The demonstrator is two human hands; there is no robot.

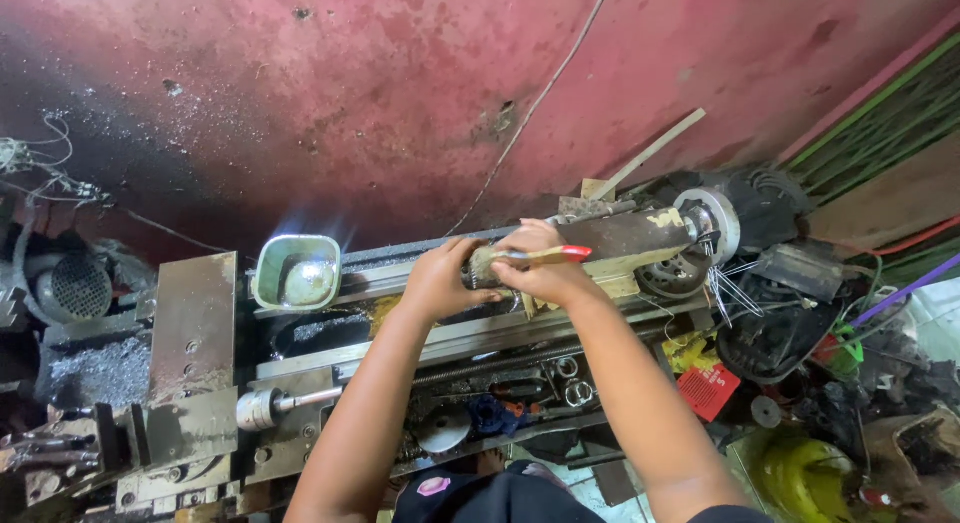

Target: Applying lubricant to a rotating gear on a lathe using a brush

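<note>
**Both hands on the lathe workpiece, brush applied**

Our right hand (545, 273) fingers pinch a red-tipped brush (545, 253) against the cylindrical workpiece (485, 266); our left hand (440, 281) wraps that workpiece. It sits mounted over the lathe bed (480, 333), beside the lit work lamp (297, 273). We judge the brushing mid-way, the piece not yet dismounted.

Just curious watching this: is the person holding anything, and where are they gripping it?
The right hand holds a brush at mid-handle; the left hand grips the round part on the lathe.
</note>
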